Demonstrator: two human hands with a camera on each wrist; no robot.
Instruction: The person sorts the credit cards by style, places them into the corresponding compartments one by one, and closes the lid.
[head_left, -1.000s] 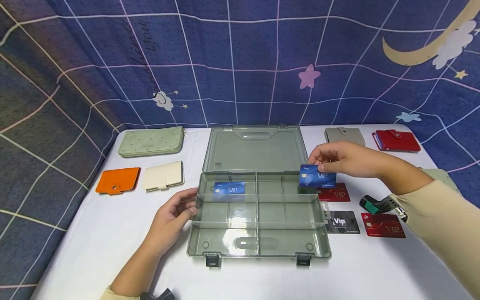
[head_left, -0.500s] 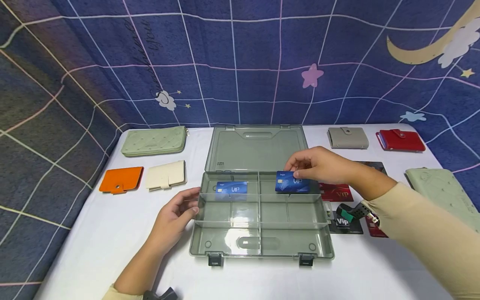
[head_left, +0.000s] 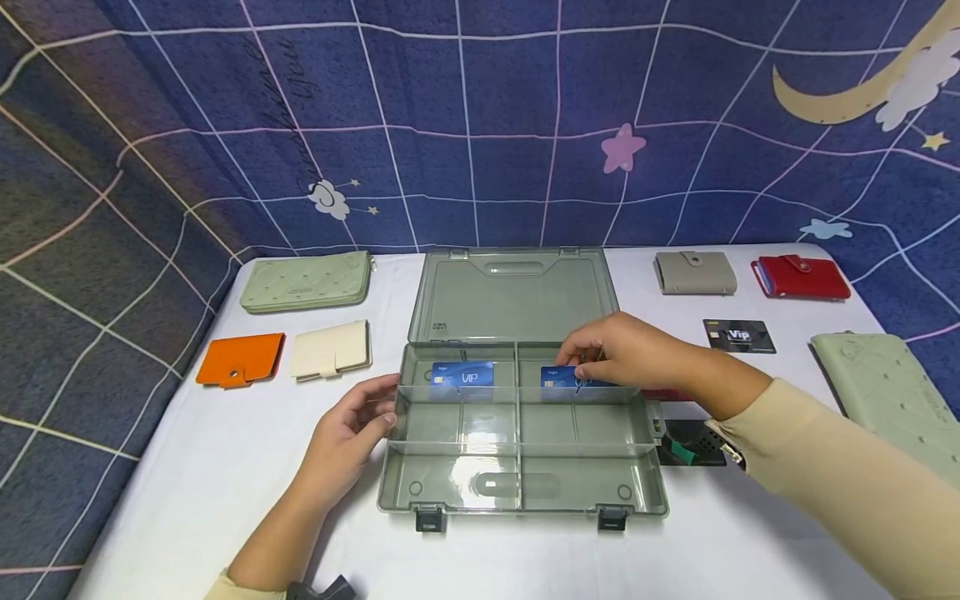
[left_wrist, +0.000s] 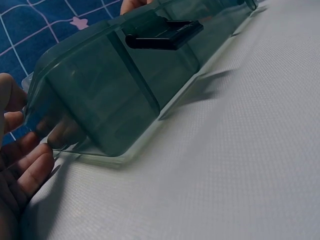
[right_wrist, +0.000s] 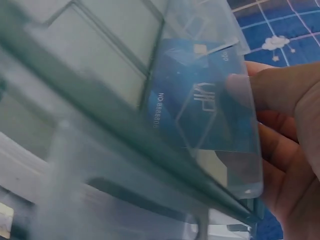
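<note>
A grey-green clear plastic organizer box [head_left: 448,508] lies open with its lid folded back. My right hand [head_left: 626,354] pinches a blue VIP card [head_left: 557,377] between thumb and fingers. The card is tilted up in the back right compartment, behind a clear divider. In the right wrist view, the thumb lies on the face of the blue card [right_wrist: 200,100]. A matching blue VIP card [head_left: 462,375] stands in the back left compartment. My left hand [head_left: 345,437] touches the box's left side; in the left wrist view, its relaxed fingers [left_wrist: 35,172] rest against the outer wall.
Right of the box lie black VIP cards, one [head_left: 738,336] farther back, and a red card partly hidden by my right arm. Grey [head_left: 695,273], red [head_left: 802,277] and green wallets [head_left: 885,387] lie at right. Green [head_left: 307,282], orange [head_left: 240,360] and cream wallets [head_left: 330,350] lie at left.
My right hand has carried the blue card left from beyond the box's right edge, then lowered it into the back right compartment. The left hand stays at the box's side.
</note>
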